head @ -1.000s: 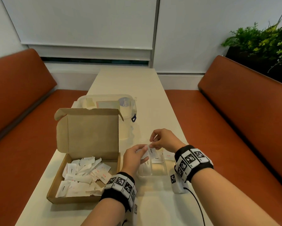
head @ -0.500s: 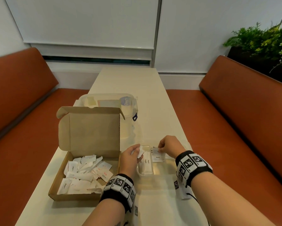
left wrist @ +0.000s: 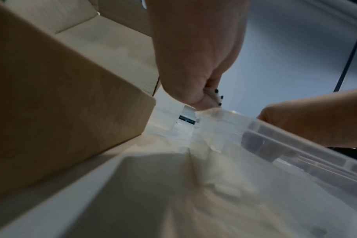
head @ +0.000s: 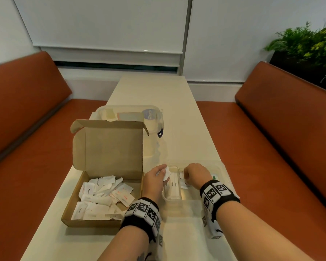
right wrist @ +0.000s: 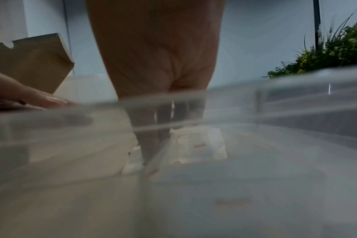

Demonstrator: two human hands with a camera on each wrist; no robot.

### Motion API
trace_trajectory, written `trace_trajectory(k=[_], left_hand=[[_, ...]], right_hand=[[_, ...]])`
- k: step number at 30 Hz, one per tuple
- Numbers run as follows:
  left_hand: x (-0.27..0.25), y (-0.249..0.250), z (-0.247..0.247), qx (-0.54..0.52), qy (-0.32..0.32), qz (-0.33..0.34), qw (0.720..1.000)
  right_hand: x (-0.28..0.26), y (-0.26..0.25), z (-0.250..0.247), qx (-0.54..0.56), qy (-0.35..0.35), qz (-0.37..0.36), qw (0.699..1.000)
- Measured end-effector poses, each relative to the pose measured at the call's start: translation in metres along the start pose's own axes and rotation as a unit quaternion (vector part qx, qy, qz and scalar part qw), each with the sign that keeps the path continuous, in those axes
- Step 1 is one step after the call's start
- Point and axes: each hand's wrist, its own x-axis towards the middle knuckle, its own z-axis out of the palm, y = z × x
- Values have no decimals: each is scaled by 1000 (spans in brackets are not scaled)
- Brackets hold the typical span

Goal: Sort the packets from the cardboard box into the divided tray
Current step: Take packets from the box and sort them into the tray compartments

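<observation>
The left hand [head: 155, 178] is pinching a white packet [head: 166, 173] over the tray's [head: 222, 169] far left corner. The right hand [head: 195, 173] is reaching down into a middle compartment, fingers curled at a packet there; whether it is gripping it, I cannot tell. The box [head: 102, 194], left of the tray, is holding many packets.

Right hand [right wrist: 159, 64] reaches down behind the clear tray wall [right wrist: 275, 103]; a packet [right wrist: 202, 145] lies at six o'clock below it.
</observation>
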Motion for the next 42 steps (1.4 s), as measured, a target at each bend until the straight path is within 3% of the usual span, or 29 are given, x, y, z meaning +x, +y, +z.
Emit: trace_trajectory(k=[3,13,17,20,23,27,30,38,42], left_hand=[[0,0,0,-2,0,-2,1000],[0,1,0,3,-6,-10,1000],[-1,5,-1,-29,-13,-32,999],[-3,10,-1,-54,-40,-46,997],[-9,15,2,-26,-56,-32,998],[-16,19,5,-4,-64,4,998],[-19,21,5,-8,-73,11,997],[-17,18,8,31,-49,-9,998],[-17,19,10,79,-40,11,996]], right_hand=[[-1,1,5,-7,34,-17,999],[-2,1,8,-4,39,-11,999],[-3,-2,6,87,82,12,993],[-5,-10,-1,262,133,31,955],[-8,-22,-7,428,97,32,898],[-14,-28,-5,527,70,50,845],[-19,-24,-2,560,63,54,824],[-19,-17,-16,557,110,39,822],[-15,-13,-29,518,121,16,847]])
